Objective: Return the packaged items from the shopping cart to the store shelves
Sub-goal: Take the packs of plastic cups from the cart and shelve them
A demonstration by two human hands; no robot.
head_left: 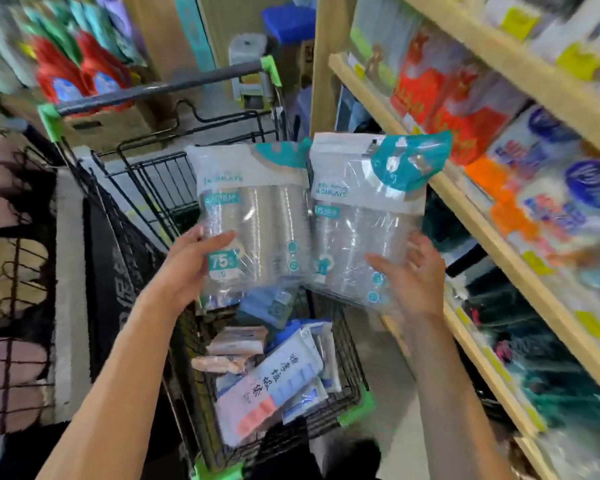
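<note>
Red detergent bottles [80,72] stand in a cardboard box [104,128], slippers [0,188] hanging nearby.

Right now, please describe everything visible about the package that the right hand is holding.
The right-hand package is a flat, clear plastic bag with a white top band, a teal patch at its upper right corner and small teal labels. Stacked transparent cups seem to fill it. It is held upright, tilted slightly to the right, above the shopping cart and near the wooden shelves. The right hand grips its lower right edge. Its left edge meets the similar package in the left hand; whether they overlap is unclear.
</note>
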